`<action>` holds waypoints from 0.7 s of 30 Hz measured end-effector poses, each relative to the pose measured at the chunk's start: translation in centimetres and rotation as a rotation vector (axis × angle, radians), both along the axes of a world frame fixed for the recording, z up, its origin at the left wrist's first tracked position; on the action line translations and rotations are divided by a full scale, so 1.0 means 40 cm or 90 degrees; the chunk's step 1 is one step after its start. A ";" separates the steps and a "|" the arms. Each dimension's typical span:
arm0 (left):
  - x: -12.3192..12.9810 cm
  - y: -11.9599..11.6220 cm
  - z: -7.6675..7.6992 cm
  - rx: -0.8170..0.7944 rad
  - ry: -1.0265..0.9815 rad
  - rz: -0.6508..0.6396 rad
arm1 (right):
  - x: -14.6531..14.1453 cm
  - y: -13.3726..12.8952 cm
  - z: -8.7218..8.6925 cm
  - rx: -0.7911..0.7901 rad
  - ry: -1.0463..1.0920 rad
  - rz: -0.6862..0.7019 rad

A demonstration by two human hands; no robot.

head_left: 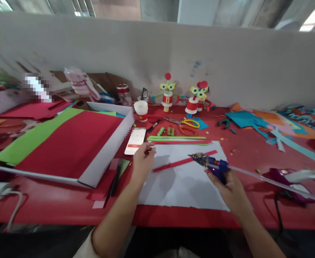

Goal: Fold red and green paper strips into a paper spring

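Observation:
My right hand grips a blue hot glue gun with a small red light on. A clear glue stick runs out of its back. The gun's dirty nozzle hovers at a red paper strip lying slantwise on a white sheet. My left hand is closed, thumb and fingers curled together beside the left ends of several green and red strips. Whether anything is pinched in it cannot be made out. A lit phone lies just left of that hand.
A white box lid with red and green paper fills the left side. Behind stand paper-cup robot figures, a paper cup and yellow-handled scissors. Paper scraps pile at right, near a purple device and its cord.

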State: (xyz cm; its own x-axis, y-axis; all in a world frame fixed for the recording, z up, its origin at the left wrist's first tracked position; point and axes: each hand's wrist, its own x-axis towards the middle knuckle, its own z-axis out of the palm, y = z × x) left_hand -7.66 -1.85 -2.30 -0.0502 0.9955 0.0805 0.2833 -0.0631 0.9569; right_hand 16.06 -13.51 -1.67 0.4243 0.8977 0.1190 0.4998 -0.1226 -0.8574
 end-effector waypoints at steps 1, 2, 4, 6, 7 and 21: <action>0.001 -0.002 0.000 -0.011 0.050 -0.078 | 0.000 0.000 -0.001 0.006 -0.016 -0.002; 0.003 -0.005 0.000 -0.010 0.103 -0.166 | -0.001 -0.002 -0.001 0.007 -0.031 0.002; 0.010 -0.014 0.000 0.032 0.200 -0.286 | -0.005 -0.009 -0.001 -0.012 -0.058 0.010; 0.015 -0.021 -0.002 0.087 0.265 -0.343 | -0.012 -0.022 -0.002 -0.051 -0.073 0.017; 0.016 -0.022 -0.004 0.103 0.282 -0.347 | -0.016 -0.029 -0.002 -0.068 -0.075 0.019; 0.010 -0.017 -0.008 0.042 0.328 -0.364 | -0.085 -0.030 -0.030 -0.145 -0.089 0.068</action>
State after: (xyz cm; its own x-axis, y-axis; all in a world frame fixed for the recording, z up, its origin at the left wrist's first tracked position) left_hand -7.27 -2.54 -2.63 0.5303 0.8477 0.0151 0.5976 -0.3863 0.7026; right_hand 12.67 -14.70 -2.87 0.3202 0.9465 -0.0399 0.6310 -0.2445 -0.7363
